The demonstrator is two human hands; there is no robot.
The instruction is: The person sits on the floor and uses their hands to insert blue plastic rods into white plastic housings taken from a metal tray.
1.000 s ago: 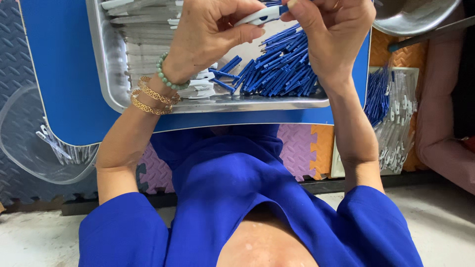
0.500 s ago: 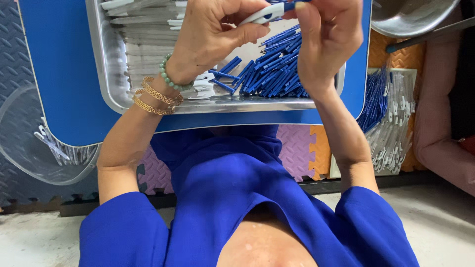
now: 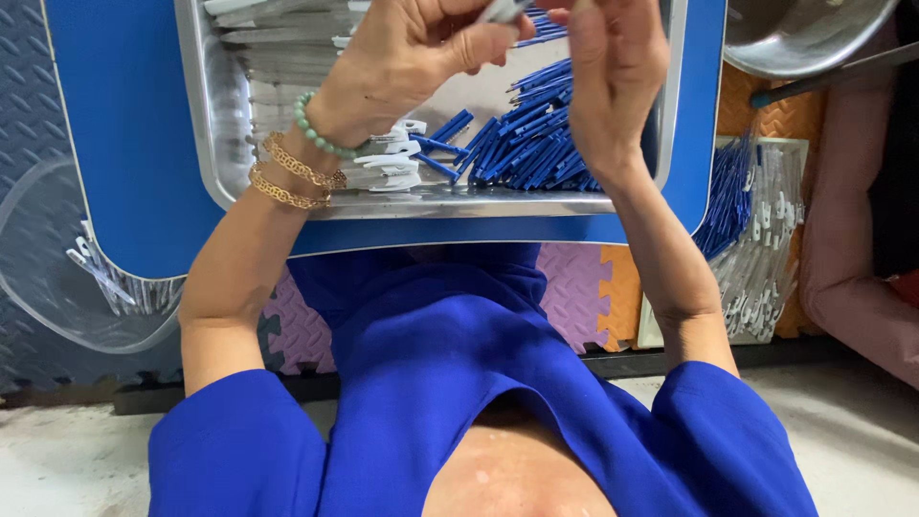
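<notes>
Though cropped at top, left hand (image 3: pixel 412 53) and right hand (image 3: pixel 613 67) pinch one small part (image 3: pixel 500 10).

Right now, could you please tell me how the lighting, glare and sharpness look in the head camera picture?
Head view: even, soft light with no hard shadows; bright glare on the steel tray's rim and on the metal bowl at top right; the blue sticks are sharp; the left hand and right hand are cut off by the top edge, so the small piece at their fingers barely shows.
</notes>
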